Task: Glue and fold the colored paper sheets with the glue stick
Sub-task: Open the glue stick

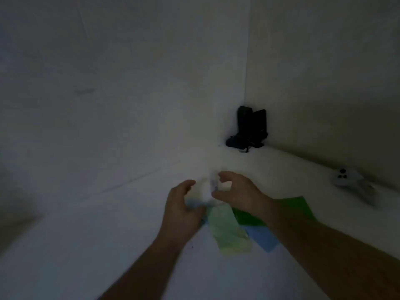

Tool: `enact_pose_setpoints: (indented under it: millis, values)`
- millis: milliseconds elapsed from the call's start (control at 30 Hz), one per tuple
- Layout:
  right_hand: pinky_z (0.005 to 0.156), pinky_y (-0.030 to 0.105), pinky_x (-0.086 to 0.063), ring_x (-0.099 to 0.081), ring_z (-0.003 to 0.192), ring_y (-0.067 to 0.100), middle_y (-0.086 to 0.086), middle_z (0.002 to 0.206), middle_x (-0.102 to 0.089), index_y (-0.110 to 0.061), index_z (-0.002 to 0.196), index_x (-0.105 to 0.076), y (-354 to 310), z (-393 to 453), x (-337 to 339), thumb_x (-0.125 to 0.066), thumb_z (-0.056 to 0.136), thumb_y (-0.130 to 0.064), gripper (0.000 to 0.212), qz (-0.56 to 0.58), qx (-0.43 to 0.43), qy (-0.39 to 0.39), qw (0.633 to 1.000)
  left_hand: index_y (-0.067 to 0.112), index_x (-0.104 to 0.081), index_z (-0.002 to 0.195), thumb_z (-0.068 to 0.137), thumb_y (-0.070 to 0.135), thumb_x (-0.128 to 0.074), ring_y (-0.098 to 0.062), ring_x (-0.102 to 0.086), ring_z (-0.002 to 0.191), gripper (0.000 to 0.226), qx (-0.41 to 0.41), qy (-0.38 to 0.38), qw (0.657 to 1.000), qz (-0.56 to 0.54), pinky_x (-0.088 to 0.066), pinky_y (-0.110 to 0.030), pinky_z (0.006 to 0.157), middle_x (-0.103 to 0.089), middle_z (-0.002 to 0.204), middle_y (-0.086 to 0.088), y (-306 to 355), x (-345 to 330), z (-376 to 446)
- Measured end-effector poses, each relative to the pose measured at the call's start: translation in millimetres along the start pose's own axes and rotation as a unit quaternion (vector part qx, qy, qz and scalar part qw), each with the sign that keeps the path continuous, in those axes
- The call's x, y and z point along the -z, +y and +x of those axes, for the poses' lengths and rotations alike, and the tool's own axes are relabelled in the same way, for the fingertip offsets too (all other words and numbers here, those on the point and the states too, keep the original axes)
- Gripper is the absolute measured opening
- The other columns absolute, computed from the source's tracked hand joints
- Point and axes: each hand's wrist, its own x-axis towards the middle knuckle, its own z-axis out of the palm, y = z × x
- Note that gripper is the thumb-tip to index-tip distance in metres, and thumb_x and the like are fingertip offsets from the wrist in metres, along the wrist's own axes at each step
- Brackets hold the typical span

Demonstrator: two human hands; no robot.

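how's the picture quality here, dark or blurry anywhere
Head view: dim and underexposed overall; motion blur smears the left hand, right hand and the pale object between them; the colored paper sheets look soft; wide-angle bending shows at the edges.

Pretty dim and murky overall, with a grey-blue cast and dark vignetting toward the corners. The brightest patch is the white table (134,230) near the middle. Everything's soft, and motion blur smears both hands and the grey controller (355,185). Wide-angle bending at the edges.
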Motion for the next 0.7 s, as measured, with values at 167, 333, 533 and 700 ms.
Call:
enact_pose_setpoints:
  millis: [167,333,533,700]
  values:
    - [0.085,0.043,-0.059,-0.069,0.092,0.008,-0.012,0.096,-0.073,-0.041,0.087,-0.068,15.4,30.1,-9.3,-0.067,0.066,-0.067,0.033,-0.048,0.019,-0.011,0.999,0.043,-0.051,0.129,0.067,0.035,-0.069,-0.007,-0.051,0.121,0.064,-0.033,-0.011,0.999,-0.001,-0.045,-0.03,0.102,-0.051,0.125,0.02,-9.9,-2.3,1.3]
    - [0.076,0.034,-0.054,-0.062,0.082,0.001,-0.02,0.087,-0.066,-0.043,0.079,-0.058,4.7,25.7,-7.9,-0.066,0.084,-0.058,0.018,-0.07,0.09,0.03,0.993,0.053,-0.05,0.117,0.07,0.045,-0.062,-0.005,-0.05,0.12,0.05,-0.06,-0.016,0.997,0.042,-0.043,-0.026,0.099,-0.049,0.122,0.028,-15.9,3.5,3.6]
    - [0.061,0.024,-0.046,-0.059,0.066,0.01,-0.004,0.076,-0.065,-0.03,0.089,-0.062,4.6,20.7,15.4,-0.064,0.096,-0.04,0.012,-0.002,0.15,0.028,0.988,0.046,-0.062,0.11,0.07,0.045,-0.06,0.006,-0.056,0.112,0.04,-0.036,0.031,0.999,-0.003,-0.045,-0.016,0.091,-0.059,0.115,0.027,-14.8,4.3,4.4]
    - [0.058,0.023,-0.042,-0.056,0.064,0.004,-0.006,0.074,-0.066,-0.034,0.091,-0.066,20.0,11.6,25.5,-0.062,0.098,-0.042,0.012,0.084,0.178,0.037,0.98,0.022,-0.068,0.108,0.084,0.029,-0.07,-0.022,-0.059,0.094,0.026,0.082,0.026,0.969,-0.233,-0.048,-0.03,0.085,-0.064,0.099,-0.005,7.1,10.9,13.1]
